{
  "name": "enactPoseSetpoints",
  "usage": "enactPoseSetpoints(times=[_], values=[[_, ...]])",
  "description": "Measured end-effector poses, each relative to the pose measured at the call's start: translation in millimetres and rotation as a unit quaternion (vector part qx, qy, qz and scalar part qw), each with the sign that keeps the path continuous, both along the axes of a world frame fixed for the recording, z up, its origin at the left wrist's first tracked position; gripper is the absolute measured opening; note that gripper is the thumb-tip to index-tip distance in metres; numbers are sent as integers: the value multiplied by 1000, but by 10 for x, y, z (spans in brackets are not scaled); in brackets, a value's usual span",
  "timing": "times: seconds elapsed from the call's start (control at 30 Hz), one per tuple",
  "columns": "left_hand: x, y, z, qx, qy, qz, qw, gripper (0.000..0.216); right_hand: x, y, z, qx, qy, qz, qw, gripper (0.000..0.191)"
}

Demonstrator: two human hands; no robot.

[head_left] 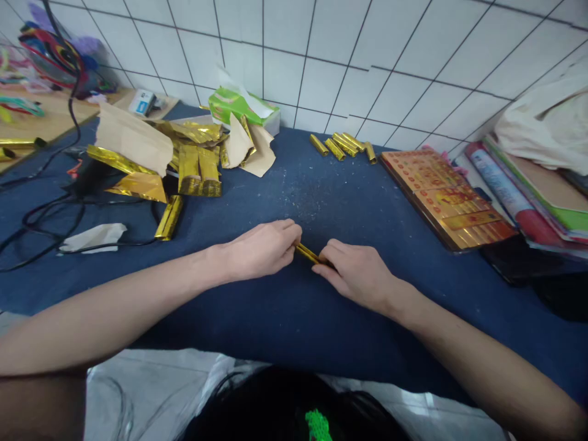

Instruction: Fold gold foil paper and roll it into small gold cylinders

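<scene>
A thin strip of gold foil paper (307, 252), folded or rolled narrow, spans the gap between my two hands, low over the blue table cover. My left hand (271, 248) is closed on its far left end. At the near right end, my right hand (351, 266) pinches it between thumb and fingers. Fingers hide both ends of the strip. Several short gold rolls (344, 144) lie near the wall. Left of my hands rests another gold foil roll (169, 218), beside folded gold foil pieces (198, 166).
Against the tiled wall stands a green tissue box (243, 109). On the right lies a stack of gold-printed paper (448, 196), with books (542, 190) beyond. Black cables (41, 214) and a torn white paper (94, 237) lie left. Crumbs dot the blue cover (257, 312).
</scene>
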State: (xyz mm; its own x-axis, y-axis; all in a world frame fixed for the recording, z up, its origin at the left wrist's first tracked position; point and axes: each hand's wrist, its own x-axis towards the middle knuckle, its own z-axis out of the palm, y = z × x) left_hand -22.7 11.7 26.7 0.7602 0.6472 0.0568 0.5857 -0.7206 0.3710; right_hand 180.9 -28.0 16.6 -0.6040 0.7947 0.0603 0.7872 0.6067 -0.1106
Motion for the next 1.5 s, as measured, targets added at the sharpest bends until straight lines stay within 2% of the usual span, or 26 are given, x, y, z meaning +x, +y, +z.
enactPoseSetpoints(times=[0.07,0.13,0.17,0.27,0.33,0.43,0.63,0.83,1.0,1.13,1.2,1.37,1.5], values=[[0,17,-12,-68,-80,45,993,9,22,50,-30,-35,73,-32,996,18],[15,26,-26,-150,-181,91,968,5,36,82,-38,-52,143,-60,987,17],[28,28,-30,-198,-239,112,944,5,38,88,-37,-50,171,-69,981,17],[79,26,-29,-329,-382,164,848,23,27,65,-40,-14,232,-77,970,18],[105,16,-19,-389,-411,183,804,26,13,37,-57,21,253,-62,965,19],[118,-8,-2,-432,-421,182,777,16,-10,6,-78,24,269,-40,962,20],[89,-32,48,-448,-440,158,762,7,-22,0,-33,-132,299,-47,944,23],[67,-37,41,-458,-424,138,769,6,-19,-8,-58,-142,281,11,949,33],[45,-25,28,-488,-423,115,755,13,-25,-17,-30,-206,332,33,920,34],[77,-44,14,-517,-437,97,729,17,-38,-32,-38,-189,355,18,915,35],[115,-82,11,-526,-431,100,727,19,-57,-47,-65,-175,358,5,917,35],[172,-187,23,-514,-398,126,750,9,-115,-96,-117,-172,371,12,912,31],[142,-199,33,-508,-382,133,761,10,-125,-105,-99,-180,370,17,911,35]])
